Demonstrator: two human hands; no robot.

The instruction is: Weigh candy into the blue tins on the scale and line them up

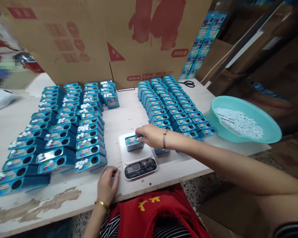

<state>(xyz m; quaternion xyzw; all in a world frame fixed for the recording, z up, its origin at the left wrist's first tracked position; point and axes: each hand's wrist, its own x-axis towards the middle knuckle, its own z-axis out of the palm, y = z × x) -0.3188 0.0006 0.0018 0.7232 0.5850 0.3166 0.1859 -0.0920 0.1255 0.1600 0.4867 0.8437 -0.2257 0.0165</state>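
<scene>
My right hand [151,135] reaches over a blue tin [134,142] that sits on a white kitchen scale [124,155]. Its fingers are pinched at the tin's right end, where a small white candy shows at the fingertips. The hole end of this tin is hidden under the hand. A dark display panel [140,168] with lit digits forms the front of the scale. Near the table's front edge, left of the scale, my left hand [108,183] rests with its fingers loosely curled and the thumb apart, holding nothing.
Rows of blue tins [89,134] with white candies on top fill the left side. More tins [161,107] stand behind and right of the scale. A turquoise basin [270,127] of white candies is at right. Black scissors [188,84] lie behind, before a large cardboard box [94,39].
</scene>
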